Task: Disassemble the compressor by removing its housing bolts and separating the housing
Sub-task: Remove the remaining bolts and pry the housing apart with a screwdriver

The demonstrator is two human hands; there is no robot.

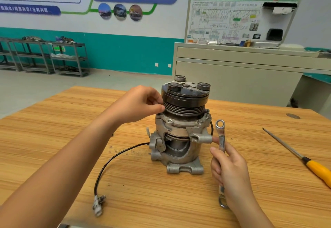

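Observation:
The compressor stands upright in the middle of the wooden table, its black grooved pulley on top and its grey cut-away housing below. Housing bolts show around the flange under the pulley. My left hand has its fingers curled, with fingertips and thumb touching the pulley's left side. My right hand grips a silver ring wrench just right of the housing, with the wrench's ring end pointing up, level with the flange and clear of the bolts.
A black cable with a grey plug trails from the compressor toward the front left. A screwdriver with a yellow handle lies at the right edge. Behind the table stand a beige training bench and grey shelf racks.

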